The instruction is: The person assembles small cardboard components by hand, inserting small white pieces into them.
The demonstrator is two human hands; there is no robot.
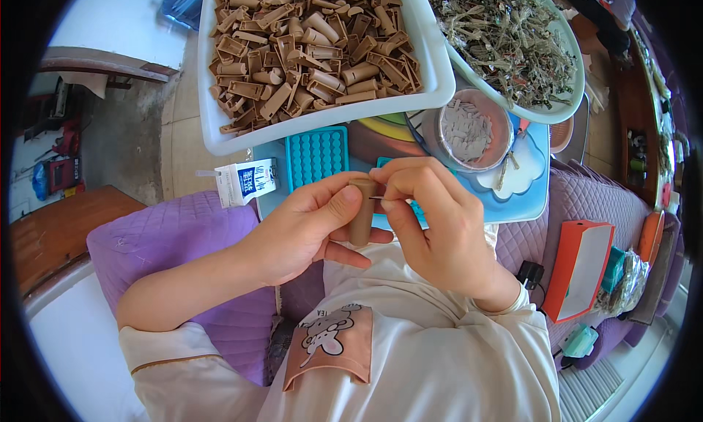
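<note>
Cream shirt, brown tube beyond.
Left hand grasps the tube; right hand pinches a thin piece beside it.

The brown casing is matt plastic, the white tub smooth plastic, the purple sofa quilted cloth.

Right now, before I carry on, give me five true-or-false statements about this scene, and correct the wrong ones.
1. The left hand holds an elongated, rounded brown piece. True.
2. The rectangular white plastic tub is filled with green leaves. False: it is filled with loose brown pieces.
3. The round pale-green basin is to the right of the white tub. True.
4. The right hand is inside the round basin. False: it is at the elongated brown piece, close to the left hand.
5. The open red-orange box is on the person's right. True.
</note>
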